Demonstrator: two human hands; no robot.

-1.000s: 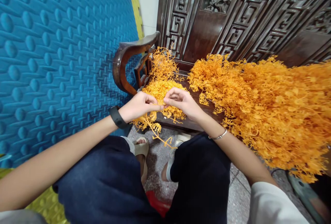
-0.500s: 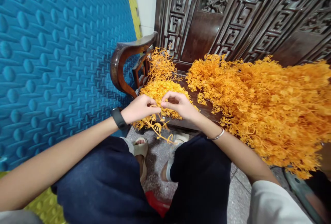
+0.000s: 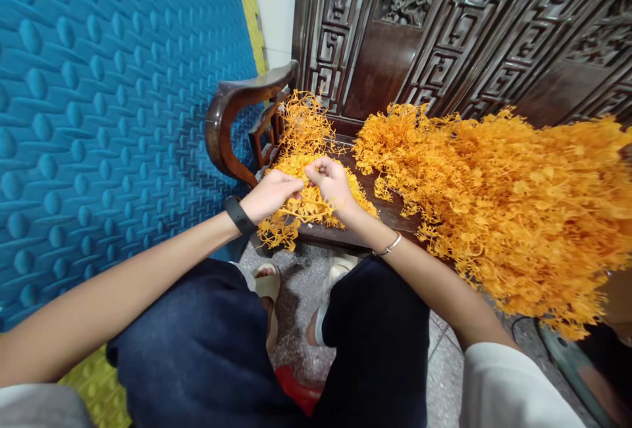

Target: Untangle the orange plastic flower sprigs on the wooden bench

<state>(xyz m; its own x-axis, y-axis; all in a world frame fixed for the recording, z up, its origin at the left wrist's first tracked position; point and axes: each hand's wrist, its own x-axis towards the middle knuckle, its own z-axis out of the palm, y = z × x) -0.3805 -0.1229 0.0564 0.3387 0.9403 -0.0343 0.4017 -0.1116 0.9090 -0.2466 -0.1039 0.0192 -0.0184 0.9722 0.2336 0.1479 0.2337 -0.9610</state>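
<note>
Left hand and right hand pinch one orange sprig between them, over the small pile. Its dangling end could snag that pile and drag pieces off the seat.

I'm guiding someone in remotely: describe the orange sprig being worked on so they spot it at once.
Find the dark carved wooden bench, then the small orange heap at its armrest end. The sprig is pinched between both hands there, dangling over the seat's front edge, unlike the heaped pieces.

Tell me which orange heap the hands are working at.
The small heap by the armrest; both hands touch it, while the big heap lies untouched to the right.
</note>
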